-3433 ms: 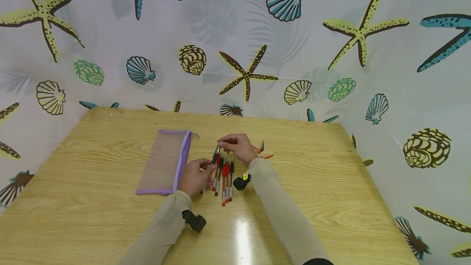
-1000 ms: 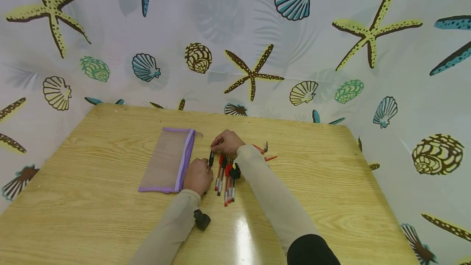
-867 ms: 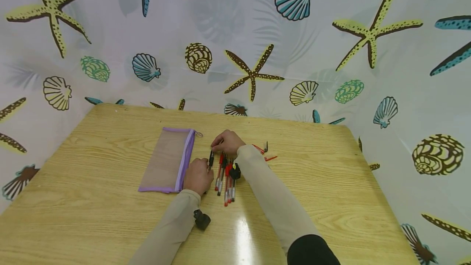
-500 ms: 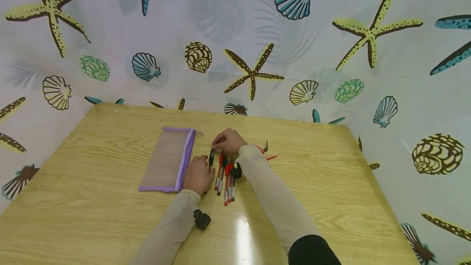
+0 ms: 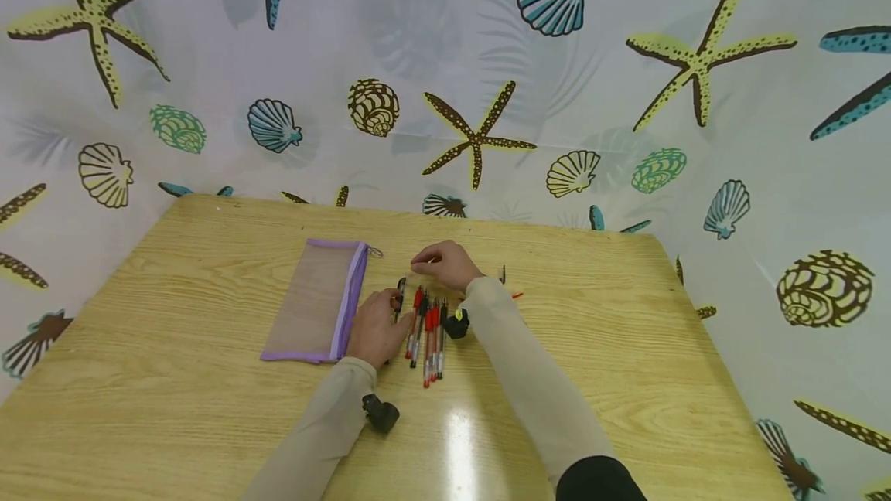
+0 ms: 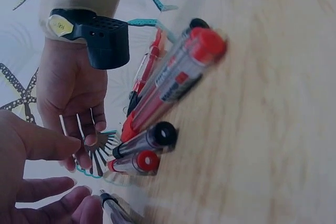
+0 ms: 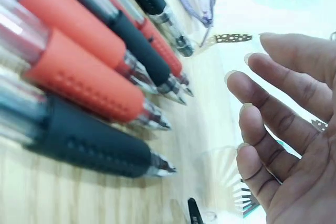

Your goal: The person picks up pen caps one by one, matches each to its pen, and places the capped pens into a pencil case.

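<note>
A clear-barrelled gel pen with a black grip (image 5: pixel 400 292) lies leftmost among the pens, tip towards the far side. My left hand (image 5: pixel 377 328) is beside it, thumb spread from the fingers; in the left wrist view the fingertips are right by the pen's end (image 6: pixel 113 208). My right hand (image 5: pixel 447 265) is just beyond the pen tips, and the right wrist view shows its fingers (image 7: pixel 283 114) loosely bent around nothing. Several red and black gel pens (image 5: pixel 428 323) lie side by side to the right, with bare tips in the right wrist view.
A mesh zip pouch with purple edging (image 5: pixel 313 300) lies flat left of the pens. Beyond my right wrist are a small black piece (image 5: pixel 503 275) and a red piece (image 5: pixel 517 295). A shell-print cloth (image 5: pixel 592 91) hangs behind the table (image 5: pixel 612 377).
Both hands held the black pen tilted earlier; it now lies in line with the others. My right hand has let go of its tip and drawn right, and my left thumb has spread away.
</note>
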Demonstrator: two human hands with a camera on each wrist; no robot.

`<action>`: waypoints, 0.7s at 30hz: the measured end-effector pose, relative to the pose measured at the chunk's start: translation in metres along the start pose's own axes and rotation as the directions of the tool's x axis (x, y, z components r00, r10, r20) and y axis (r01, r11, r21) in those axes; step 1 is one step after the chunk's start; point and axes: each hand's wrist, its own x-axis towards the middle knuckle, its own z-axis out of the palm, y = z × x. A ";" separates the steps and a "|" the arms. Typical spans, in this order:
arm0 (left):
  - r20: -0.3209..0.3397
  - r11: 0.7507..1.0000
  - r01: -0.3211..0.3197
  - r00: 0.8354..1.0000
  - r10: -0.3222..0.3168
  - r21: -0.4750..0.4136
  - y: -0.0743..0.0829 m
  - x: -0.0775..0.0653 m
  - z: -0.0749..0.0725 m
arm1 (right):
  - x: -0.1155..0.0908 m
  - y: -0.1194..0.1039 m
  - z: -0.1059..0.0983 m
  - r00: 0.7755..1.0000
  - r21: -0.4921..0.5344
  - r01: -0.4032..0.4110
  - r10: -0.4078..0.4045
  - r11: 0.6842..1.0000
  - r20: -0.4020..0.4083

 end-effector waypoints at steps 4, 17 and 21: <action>0.043 0.997 0.029 0.999 -0.025 -0.074 0.002 0.001 -0.001 | -0.006 0.002 -0.004 0.999 0.051 0.000 0.002 0.999 -0.038; 0.132 0.975 0.097 0.989 -0.072 -0.198 0.004 0.004 0.000 | -0.036 0.006 -0.026 0.986 0.260 0.028 0.017 0.965 -0.168; 0.129 0.979 0.094 0.989 -0.071 -0.182 0.005 0.006 0.002 | -0.045 0.009 -0.034 0.978 0.307 0.035 0.030 0.951 -0.204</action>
